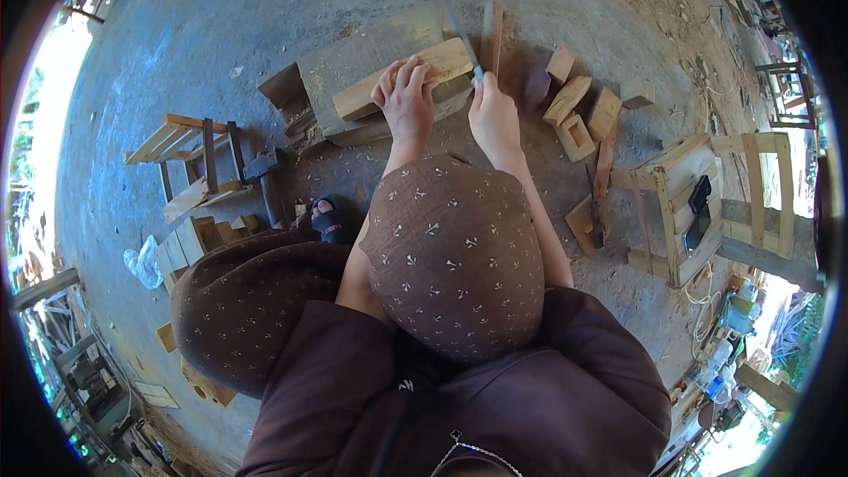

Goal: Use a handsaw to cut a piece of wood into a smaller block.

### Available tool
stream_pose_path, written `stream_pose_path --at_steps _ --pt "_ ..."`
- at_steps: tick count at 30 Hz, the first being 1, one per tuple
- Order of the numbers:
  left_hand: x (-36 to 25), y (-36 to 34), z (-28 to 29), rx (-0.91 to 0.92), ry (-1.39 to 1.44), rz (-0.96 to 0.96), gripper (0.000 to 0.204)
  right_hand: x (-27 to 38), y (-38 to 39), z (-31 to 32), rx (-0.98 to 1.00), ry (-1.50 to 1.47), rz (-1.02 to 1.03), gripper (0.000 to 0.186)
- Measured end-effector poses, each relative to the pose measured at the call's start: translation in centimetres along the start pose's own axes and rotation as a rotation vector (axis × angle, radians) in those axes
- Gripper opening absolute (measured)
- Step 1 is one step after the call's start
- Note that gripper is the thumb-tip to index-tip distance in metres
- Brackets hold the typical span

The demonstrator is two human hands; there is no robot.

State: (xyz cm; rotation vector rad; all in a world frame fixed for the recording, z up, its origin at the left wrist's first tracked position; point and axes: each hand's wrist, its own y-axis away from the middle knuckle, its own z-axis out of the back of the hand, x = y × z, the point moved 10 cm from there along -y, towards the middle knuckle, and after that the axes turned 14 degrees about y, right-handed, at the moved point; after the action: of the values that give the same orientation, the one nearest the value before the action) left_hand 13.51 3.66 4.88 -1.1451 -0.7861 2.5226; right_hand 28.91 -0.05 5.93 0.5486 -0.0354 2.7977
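Note:
My left hand [407,104] presses a pale wooden block [360,99], its fingers bent over the top face. The block lies at a slant on a wide, low wooden slab [340,64] in front of my knees. In my right hand [495,119] is a long, narrow grey file-like tool [458,19], gripped at its near end and pointing away from me. Its length runs past the block's right end; whether it touches the wood I cannot tell. The tool's exact kind is unclear, and my fingers hide its handle.
Several cut wooden pieces [604,113] lie right of the slab, beside an upright-looking wooden strip [491,35]. A small wooden chair frame [675,212] with a phone [698,228] on it stands at right. Another small chair [190,155] and a hammer-like tool [263,164] are at left.

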Motion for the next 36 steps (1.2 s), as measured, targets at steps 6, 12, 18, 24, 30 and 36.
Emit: stream_pose_path --at_steps 6,12,18,24,30,36 --pt "0.0 0.1 0.1 -0.014 0.025 0.004 0.029 -1.0 -0.1 -1.9 0.065 0.098 0.026 0.020" --pt "0.2 -1.2 -0.1 0.036 0.034 0.035 0.031 -0.7 -0.5 0.6 -0.157 -0.081 0.037 0.018" --pt "3.8 -6.0 -1.0 0.318 -0.076 0.177 0.035 -0.5 -0.5 -0.4 -0.183 -0.157 0.155 0.017" --pt "5.5 -6.4 -3.2 0.544 -0.196 0.145 0.058 0.3 0.0 -2.0 -0.095 -0.095 0.134 0.020" --pt "5.7 -6.4 -3.3 0.511 -0.151 0.132 0.058 0.8 0.2 -3.1 0.022 -0.023 0.065 0.021" --pt "5.6 -6.8 -2.9 0.459 -0.140 0.096 0.056 1.2 0.1 -3.1 0.065 -0.010 0.056 0.020"
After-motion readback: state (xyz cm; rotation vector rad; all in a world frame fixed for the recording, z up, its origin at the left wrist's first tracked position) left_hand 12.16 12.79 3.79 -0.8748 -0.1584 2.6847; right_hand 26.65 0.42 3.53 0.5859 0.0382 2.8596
